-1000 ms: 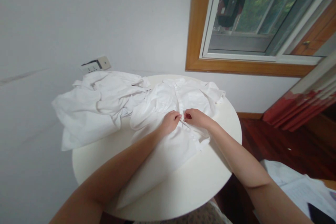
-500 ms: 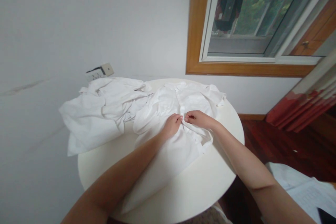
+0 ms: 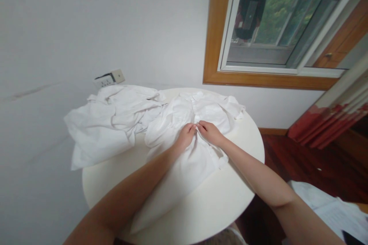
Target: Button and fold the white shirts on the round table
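Observation:
A white shirt [image 3: 184, 172] lies spread and wrinkled over the round table, its collar toward the wall and its front edge draped toward me. My left hand [image 3: 186, 136] pinches the front placket near the middle of the shirt. Right beside it, my right hand [image 3: 210, 132] is closed on the same strip of cloth, the fingertips of both hands meeting. Any button between the fingers is too small and covered to make out. Folds run from the pinched spot down the cloth.
A heap of white cloth [image 3: 106, 122] sits on the left of the white table [image 3: 230, 206], hanging over its edge. Behind are a wall socket [image 3: 107, 79] and a wood-framed window [image 3: 212, 75]. A red and white curtain [image 3: 313, 122] hangs at right, with pale cloth [image 3: 322, 203] below.
My right hand has moved left and its fingers have closed against my left fingertips on the placket. The view has shifted slightly.

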`<move>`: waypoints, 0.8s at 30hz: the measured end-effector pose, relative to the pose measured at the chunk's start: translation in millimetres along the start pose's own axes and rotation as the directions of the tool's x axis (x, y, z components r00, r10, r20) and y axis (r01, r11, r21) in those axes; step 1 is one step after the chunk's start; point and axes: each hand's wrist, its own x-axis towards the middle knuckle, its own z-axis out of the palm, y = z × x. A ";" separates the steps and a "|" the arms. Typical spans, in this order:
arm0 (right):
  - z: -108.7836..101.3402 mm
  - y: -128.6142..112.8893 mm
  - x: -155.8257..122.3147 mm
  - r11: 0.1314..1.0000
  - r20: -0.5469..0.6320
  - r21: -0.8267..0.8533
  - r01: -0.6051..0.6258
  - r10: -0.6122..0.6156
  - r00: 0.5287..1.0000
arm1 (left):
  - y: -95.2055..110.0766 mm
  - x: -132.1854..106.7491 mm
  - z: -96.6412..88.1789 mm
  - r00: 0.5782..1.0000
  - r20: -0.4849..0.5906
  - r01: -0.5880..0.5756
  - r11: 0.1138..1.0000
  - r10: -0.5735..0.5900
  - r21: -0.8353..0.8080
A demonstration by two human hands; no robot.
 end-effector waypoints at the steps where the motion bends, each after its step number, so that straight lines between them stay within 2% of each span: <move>1: 1.8 3.6 2.0 0.996 0.000 0.085 -0.005 0.005 1.000 | 1.1 0.1 -0.8 1.000 -0.004 -0.023 0.999 0.023 0.027; 4: 8.1 12.3 6.8 0.954 -0.008 0.296 -0.042 0.046 0.999 | 3.5 0.7 -3.6 0.996 0.001 -0.088 0.990 0.088 0.115; 8: 12.7 16.6 8.4 0.923 -0.015 0.374 -0.096 0.110 0.994 | 1.2 1.5 -5.6 0.991 0.022 -0.134 0.981 0.133 0.138; 13: 9.9 13.2 6.0 0.930 -0.031 0.358 -0.085 0.102 0.994 | -2.8 2.9 -7.3 0.983 0.048 -0.181 0.974 0.176 0.139; 18: 12.6 6.6 6.0 0.944 -0.183 0.328 0.033 0.029 0.983 | 3.8 7.2 -16.6 0.974 0.013 -0.225 0.962 0.226 0.157; 21: 14.7 3.0 8.9 0.970 -0.274 0.238 0.053 0.015 0.962 | 7.1 12.4 -23.3 0.975 -0.010 -0.217 0.966 0.220 0.139; 24: 7.0 1.5 10.5 0.998 -0.249 0.055 0.028 -0.014 0.968 | 5.8 18.1 -27.6 0.988 -0.045 -0.146 0.985 0.150 0.093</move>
